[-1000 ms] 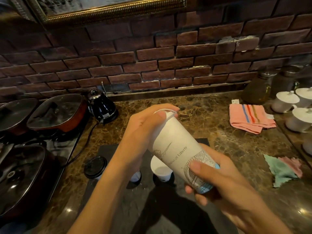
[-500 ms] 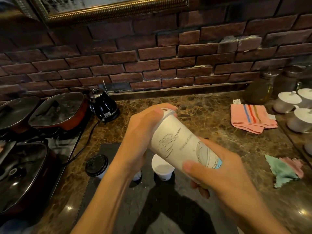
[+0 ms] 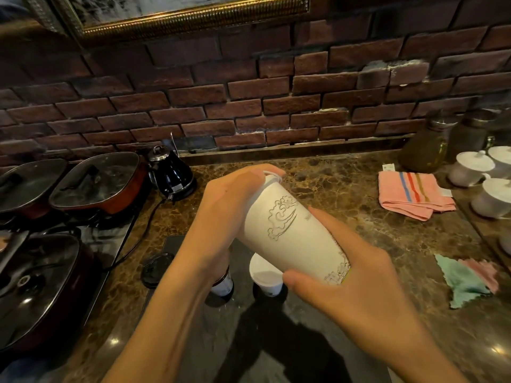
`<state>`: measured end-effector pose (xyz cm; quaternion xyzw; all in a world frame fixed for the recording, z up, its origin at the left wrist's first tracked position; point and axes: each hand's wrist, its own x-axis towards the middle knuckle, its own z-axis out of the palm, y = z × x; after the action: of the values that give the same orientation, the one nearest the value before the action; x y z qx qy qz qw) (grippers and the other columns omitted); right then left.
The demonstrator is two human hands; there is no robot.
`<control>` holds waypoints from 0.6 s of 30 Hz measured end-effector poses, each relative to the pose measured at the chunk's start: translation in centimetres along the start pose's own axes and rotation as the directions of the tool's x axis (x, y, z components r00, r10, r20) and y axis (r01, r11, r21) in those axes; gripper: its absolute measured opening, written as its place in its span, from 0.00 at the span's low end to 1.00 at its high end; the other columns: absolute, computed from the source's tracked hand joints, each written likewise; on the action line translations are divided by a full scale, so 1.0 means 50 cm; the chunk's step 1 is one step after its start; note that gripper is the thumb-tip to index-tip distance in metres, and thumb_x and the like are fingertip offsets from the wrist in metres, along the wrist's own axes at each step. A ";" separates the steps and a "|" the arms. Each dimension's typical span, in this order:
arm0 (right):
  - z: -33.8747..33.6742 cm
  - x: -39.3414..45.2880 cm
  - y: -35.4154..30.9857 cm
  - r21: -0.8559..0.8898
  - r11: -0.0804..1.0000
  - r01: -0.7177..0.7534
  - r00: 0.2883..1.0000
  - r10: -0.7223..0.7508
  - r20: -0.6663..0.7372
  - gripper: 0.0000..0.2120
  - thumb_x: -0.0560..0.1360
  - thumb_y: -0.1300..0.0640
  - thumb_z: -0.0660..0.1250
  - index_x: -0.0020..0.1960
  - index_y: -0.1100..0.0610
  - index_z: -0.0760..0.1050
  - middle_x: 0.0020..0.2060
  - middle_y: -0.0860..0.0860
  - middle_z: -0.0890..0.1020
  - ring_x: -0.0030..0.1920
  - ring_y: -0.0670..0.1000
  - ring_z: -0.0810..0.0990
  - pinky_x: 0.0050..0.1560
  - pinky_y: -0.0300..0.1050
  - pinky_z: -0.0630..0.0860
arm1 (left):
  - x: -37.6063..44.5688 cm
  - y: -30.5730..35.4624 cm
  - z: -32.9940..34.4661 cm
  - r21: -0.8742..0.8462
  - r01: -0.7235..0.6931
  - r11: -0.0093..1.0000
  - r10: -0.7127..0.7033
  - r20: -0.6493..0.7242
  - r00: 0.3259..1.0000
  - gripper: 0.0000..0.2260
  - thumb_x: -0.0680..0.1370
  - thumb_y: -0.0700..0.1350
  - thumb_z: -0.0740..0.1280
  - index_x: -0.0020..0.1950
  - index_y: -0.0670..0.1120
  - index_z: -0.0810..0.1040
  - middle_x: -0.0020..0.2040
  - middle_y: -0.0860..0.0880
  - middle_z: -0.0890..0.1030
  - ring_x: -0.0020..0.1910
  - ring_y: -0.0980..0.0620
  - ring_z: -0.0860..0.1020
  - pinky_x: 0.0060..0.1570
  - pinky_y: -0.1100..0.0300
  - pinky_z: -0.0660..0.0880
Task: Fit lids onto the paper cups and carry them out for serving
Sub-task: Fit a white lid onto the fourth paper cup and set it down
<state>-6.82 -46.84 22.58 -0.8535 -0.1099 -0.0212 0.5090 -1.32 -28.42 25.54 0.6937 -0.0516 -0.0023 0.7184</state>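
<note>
The left hand (image 3: 229, 217) is gripping the top end of a tilted cup (image 3: 293, 236), and the right hand (image 3: 356, 288) is wrapping round its base above the worktop (image 3: 345, 194). A lidded cup (image 3: 266, 275) is standing below, with a black lid (image 3: 156, 269) lying towards the left edge.

The room is dim and the light looks warm and yellow. Small bright spots shine on the brown stone counter (image 3: 345, 189) near the bottom corners. A big dark shadow (image 3: 276, 341) falls on the mat below the hands, so the light maybe comes from above. The pot lids (image 3: 41, 286) on the left gleam a little. The brick wall (image 3: 249, 92) bends near the edges. The far right side looks soft and blurry
</note>
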 end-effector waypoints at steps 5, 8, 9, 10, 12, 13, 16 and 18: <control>-0.015 0.012 0.009 0.697 0.588 -0.409 0.896 0.116 0.428 0.22 0.61 0.48 0.81 0.52 0.53 0.84 0.38 0.58 0.84 0.26 0.53 0.79 0.19 0.37 0.71 | -0.010 0.005 -0.003 0.048 -0.104 0.993 0.102 0.049 0.994 0.16 0.78 0.53 0.61 0.57 0.48 0.83 0.54 0.44 0.84 0.50 0.43 0.83 0.39 0.57 0.79; -0.012 0.011 0.009 0.727 0.504 -0.466 0.871 0.116 0.478 0.26 0.61 0.47 0.82 0.55 0.54 0.82 0.43 0.60 0.84 0.28 0.55 0.81 0.20 0.38 0.74 | -0.009 0.008 -0.004 0.081 -0.112 0.990 0.109 0.044 0.993 0.15 0.79 0.51 0.61 0.57 0.47 0.83 0.53 0.44 0.85 0.50 0.43 0.84 0.39 0.56 0.79; -0.011 0.012 0.008 0.710 0.552 -0.437 0.890 0.147 0.433 0.28 0.60 0.46 0.82 0.58 0.49 0.81 0.46 0.56 0.85 0.31 0.54 0.83 0.22 0.40 0.76 | -0.008 0.008 -0.004 0.082 -0.112 0.990 0.110 0.031 0.993 0.14 0.80 0.50 0.61 0.57 0.47 0.83 0.53 0.44 0.85 0.50 0.43 0.84 0.39 0.56 0.79; -0.009 0.011 0.009 0.643 0.672 -0.368 0.922 0.174 0.346 0.31 0.59 0.45 0.82 0.61 0.42 0.78 0.50 0.49 0.84 0.35 0.53 0.85 0.25 0.41 0.79 | -0.007 0.008 -0.005 0.087 -0.109 0.990 0.108 0.016 0.994 0.14 0.80 0.50 0.61 0.56 0.48 0.83 0.52 0.45 0.85 0.49 0.44 0.84 0.40 0.55 0.80; -0.009 0.005 0.010 0.266 0.957 -0.116 0.991 0.093 0.098 0.40 0.58 0.40 0.79 0.68 0.32 0.68 0.55 0.35 0.78 0.48 0.45 0.83 0.35 0.37 0.81 | -0.006 0.006 -0.005 0.110 -0.093 0.990 0.095 -0.017 0.995 0.13 0.79 0.51 0.61 0.55 0.50 0.84 0.51 0.47 0.86 0.50 0.45 0.84 0.43 0.53 0.79; -0.006 0.002 0.011 0.036 0.999 0.036 0.999 -0.037 0.017 0.43 0.59 0.37 0.76 0.71 0.31 0.63 0.58 0.32 0.74 0.54 0.41 0.79 0.41 0.35 0.79 | -0.007 0.005 -0.005 0.116 -0.082 0.990 0.086 -0.030 0.996 0.13 0.79 0.51 0.61 0.54 0.51 0.84 0.51 0.47 0.86 0.50 0.45 0.84 0.44 0.52 0.79; 0.004 -0.007 0.015 -0.222 0.950 0.221 0.975 -0.221 0.029 0.44 0.64 0.35 0.71 0.76 0.36 0.57 0.62 0.36 0.72 0.60 0.37 0.73 0.44 0.33 0.76 | -0.013 0.003 -0.002 0.111 -0.069 0.991 0.070 -0.013 0.997 0.14 0.79 0.51 0.61 0.54 0.49 0.84 0.52 0.47 0.86 0.51 0.44 0.84 0.44 0.53 0.78; 0.001 -0.009 0.010 -0.085 0.979 0.185 0.983 -0.183 0.028 0.43 0.63 0.38 0.74 0.75 0.33 0.59 0.60 0.33 0.74 0.59 0.36 0.75 0.44 0.32 0.78 | -0.016 0.006 -0.003 0.102 -0.077 0.992 0.076 0.017 0.997 0.14 0.79 0.50 0.61 0.55 0.48 0.84 0.52 0.45 0.85 0.51 0.43 0.84 0.43 0.53 0.78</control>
<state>-7.15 -47.12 22.05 -0.8612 -0.1926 -0.0643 0.4660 -2.14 -28.23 25.76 0.7272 -0.0830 0.0232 0.6810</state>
